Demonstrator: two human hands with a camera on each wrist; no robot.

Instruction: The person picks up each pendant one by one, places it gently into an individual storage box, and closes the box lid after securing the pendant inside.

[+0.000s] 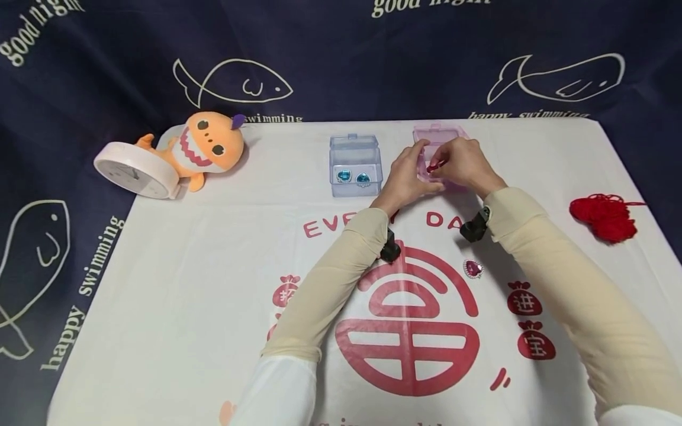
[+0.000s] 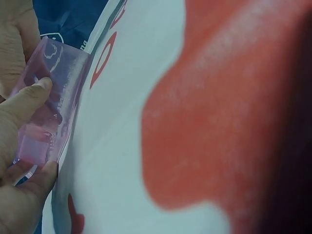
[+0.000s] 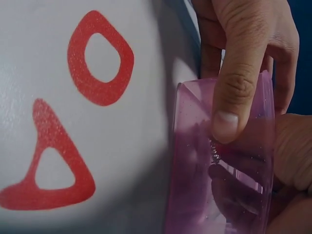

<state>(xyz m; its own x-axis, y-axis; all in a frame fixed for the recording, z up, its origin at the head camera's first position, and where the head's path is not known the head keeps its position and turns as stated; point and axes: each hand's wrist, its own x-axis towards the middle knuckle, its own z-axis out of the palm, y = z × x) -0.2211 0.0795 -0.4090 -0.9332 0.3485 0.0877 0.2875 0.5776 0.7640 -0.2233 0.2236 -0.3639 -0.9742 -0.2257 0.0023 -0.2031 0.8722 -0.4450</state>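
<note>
At the back of the table stands a small see-through pink box (image 1: pixel 438 135) with its lid raised. My left hand (image 1: pixel 406 177) grips it from the left, the thumb (image 3: pixel 230 114) pressed on its front wall in the right wrist view. My right hand (image 1: pixel 465 160) reaches into the box and pinches a red gem (image 1: pixel 433 168); its silver beaded edge shows through the pink wall in the right wrist view. A similar pink gem (image 1: pixel 473 269) with a silver rim lies on the table, nearer the front.
Left of the hands is a see-through blue box (image 1: pixel 354 156), lid raised, with two blue gems inside. Red yarn (image 1: pixel 604 218) lies at the right. An orange plush toy (image 1: pixel 208 145) and a white round clock (image 1: pixel 137 170) are at the back left.
</note>
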